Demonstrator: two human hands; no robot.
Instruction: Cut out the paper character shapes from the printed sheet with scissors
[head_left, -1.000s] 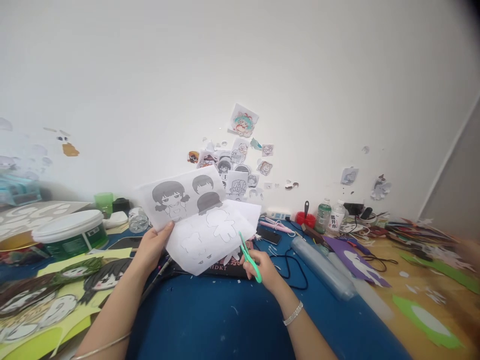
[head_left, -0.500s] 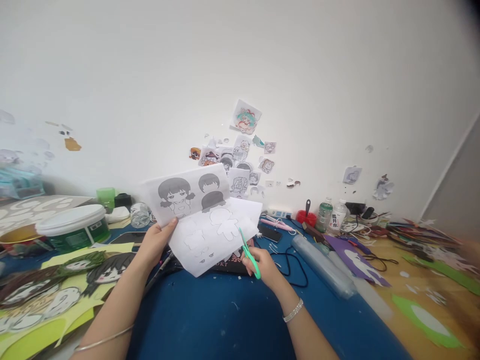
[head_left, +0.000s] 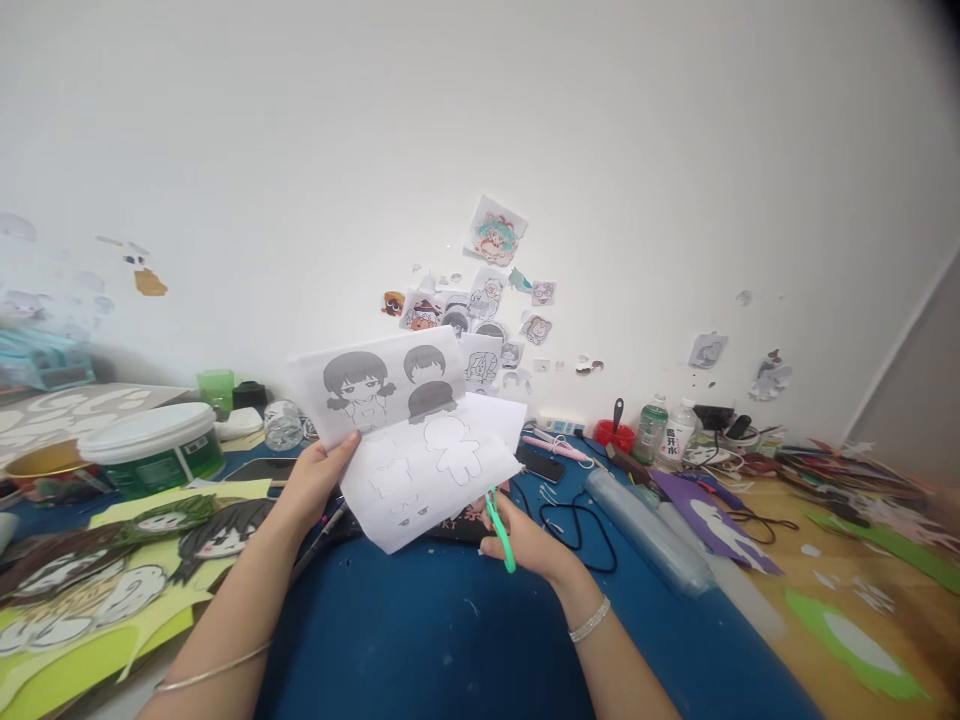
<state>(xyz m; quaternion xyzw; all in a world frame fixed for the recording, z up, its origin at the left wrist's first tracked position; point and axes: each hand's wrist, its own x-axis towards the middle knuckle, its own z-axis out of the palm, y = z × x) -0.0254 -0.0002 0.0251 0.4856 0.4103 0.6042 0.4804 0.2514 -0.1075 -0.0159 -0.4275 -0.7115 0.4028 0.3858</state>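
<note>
Pinching the left edge of a white paper sheet printed with grey cartoon figures (head_left: 409, 430) between thumb and fingers of the left hand (head_left: 315, 485), holding it raised over the middle of the blue table mat (head_left: 450, 640). Gripping small green-handled scissors (head_left: 499, 520) in the right hand (head_left: 529, 545), fingers curled tight around the handles, just under the sheet's near right edge. Working between a white-lidded green plastic tub (head_left: 154, 450) at far left and a clear plastic roll (head_left: 645, 535) at right.

Table (head_left: 772, 610): blue mat (head_left: 450, 640) at centre, bare wood from 3 o'clock. Tub (head_left: 154, 450) at 10 o'clock. Yellow sheets (head_left: 90, 660) at 9 o'clock. Phone (head_left: 540, 465) at 12 o'clock, bottles (head_left: 651, 432) at 1 o'clock. Cable (head_left: 577, 530), clear roll (head_left: 649, 535) and purple sheet (head_left: 705, 525) at 2 o'clock. Green cut-out (head_left: 855, 645) at 4 o'clock
</note>
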